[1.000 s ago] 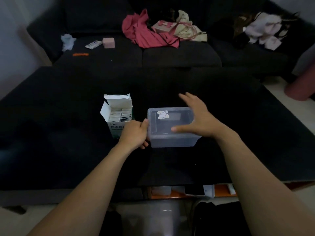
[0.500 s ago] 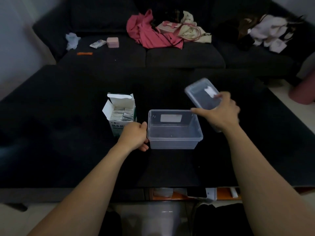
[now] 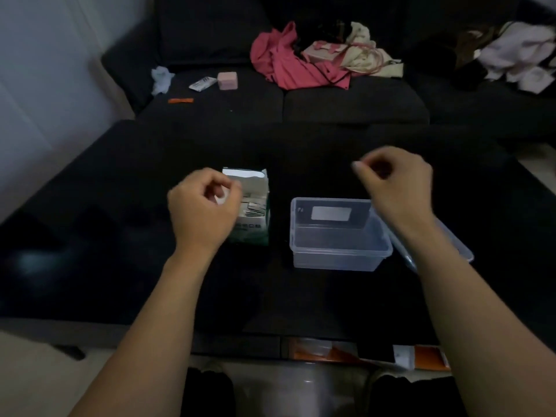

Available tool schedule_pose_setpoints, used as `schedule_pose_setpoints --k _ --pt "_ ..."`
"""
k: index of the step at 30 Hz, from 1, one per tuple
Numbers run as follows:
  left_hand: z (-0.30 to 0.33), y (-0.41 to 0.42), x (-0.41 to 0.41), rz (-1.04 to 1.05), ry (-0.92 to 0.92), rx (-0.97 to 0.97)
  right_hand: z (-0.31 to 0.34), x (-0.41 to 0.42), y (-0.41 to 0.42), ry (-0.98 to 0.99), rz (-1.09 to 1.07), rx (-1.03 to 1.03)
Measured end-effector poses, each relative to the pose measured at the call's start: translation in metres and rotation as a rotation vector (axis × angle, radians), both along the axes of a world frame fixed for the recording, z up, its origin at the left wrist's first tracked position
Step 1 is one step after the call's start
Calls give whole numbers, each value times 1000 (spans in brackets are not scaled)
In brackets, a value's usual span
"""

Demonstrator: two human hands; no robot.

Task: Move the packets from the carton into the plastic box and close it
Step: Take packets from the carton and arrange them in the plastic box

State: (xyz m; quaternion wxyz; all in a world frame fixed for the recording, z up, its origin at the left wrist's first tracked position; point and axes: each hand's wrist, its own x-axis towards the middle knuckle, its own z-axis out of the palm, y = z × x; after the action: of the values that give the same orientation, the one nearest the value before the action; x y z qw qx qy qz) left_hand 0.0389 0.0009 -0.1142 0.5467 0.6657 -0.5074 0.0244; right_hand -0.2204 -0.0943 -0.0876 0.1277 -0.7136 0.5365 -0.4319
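Observation:
The white and green carton [image 3: 251, 227] stands open on the black table [image 3: 120, 236], with several small packets [image 3: 252, 204] upright inside. My left hand [image 3: 201, 215] is curled at the carton's left side, and its thumb and fingers pinch the white side flap. To the right, the clear plastic box [image 3: 340, 253] stands open and empty. Its clear lid [image 3: 458, 249] lies on the table against the box's right side, partly under my right forearm. My right hand [image 3: 397, 188] hovers behind the box's right corner, fingers loosely curled, holding nothing.
A dark sofa [image 3: 355, 109] runs along the far side of the table. On it lie red clothing [image 3: 288, 64], a pink block [image 3: 227, 80], a small white packet [image 3: 202, 83] and pale clothes [image 3: 517, 55]. Orange and white items [image 3: 421, 356] sit below the table's near edge.
My right hand lifted the lid off the box, set it down to the right and let go. My left hand left the box and moved to the carton's flap.

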Motion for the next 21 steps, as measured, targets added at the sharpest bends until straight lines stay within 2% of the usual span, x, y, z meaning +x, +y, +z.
schedule_pose_setpoints --k 2,4,7,9,11,13,16,21 --pt "-5 1 17 81 -26 53 18 55 35 11 348 -81" --pt "-15 0 22 -15 0 178 16 101 57 206 572 -138" --pt "-26 0 16 -179 19 328 -3 139 53 439 573 -241" --pt "-30 -1 13 -172 -72 429 -15 146 39 594 510 -216" --pt "-31 -3 12 -145 -79 480 -25 145 25 700 432 -135" --pt "-30 -5 13 -119 -44 481 -31 142 13 687 387 -27" --pt "-30 -7 14 -75 -78 453 -30 134 4 552 446 131" --pt "-28 -11 10 -52 0 464 -34 128 -5 476 508 198"
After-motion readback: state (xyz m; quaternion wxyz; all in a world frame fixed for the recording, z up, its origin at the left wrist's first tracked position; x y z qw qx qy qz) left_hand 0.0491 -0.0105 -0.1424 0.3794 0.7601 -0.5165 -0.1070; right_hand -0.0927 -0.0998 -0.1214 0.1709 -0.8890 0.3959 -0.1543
